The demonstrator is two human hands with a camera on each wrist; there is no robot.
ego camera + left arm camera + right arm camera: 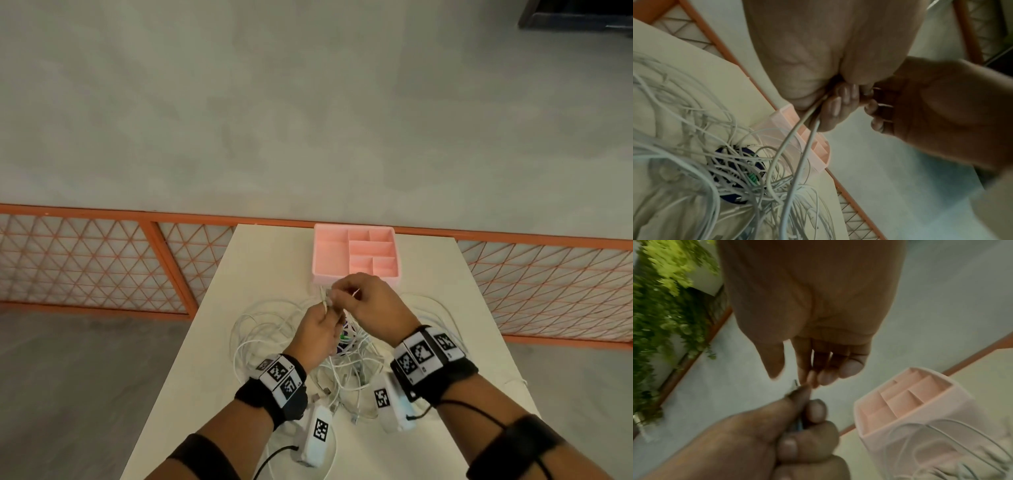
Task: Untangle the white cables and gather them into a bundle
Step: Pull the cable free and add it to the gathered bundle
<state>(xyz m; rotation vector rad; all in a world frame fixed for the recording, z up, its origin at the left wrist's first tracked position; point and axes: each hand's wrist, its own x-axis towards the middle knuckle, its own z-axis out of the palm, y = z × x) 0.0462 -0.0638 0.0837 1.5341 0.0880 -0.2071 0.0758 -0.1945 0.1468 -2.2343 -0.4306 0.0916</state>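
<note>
Both hands are working raised above the middle of the tabletop [267,260], just in front of the pink divided tray [322,253] that is sitting at the far edge. The left hand [317,334] is pinching a couple of strands drawn up out of the white cables [260,329], which are lying in a loose tangled heap across the centre and near part of the tabletop, over some dark round object [735,177] I cannot identify. The right hand [371,301] is curling its fingertips [813,379] in against the left hand's grip, seemingly nipping a cable end, though the blur is hiding exactly what it is holding. To my eye, pulling hard from here risks tightening the knots below, or dragging the whole heap into the tray or off the near edge.
</note>
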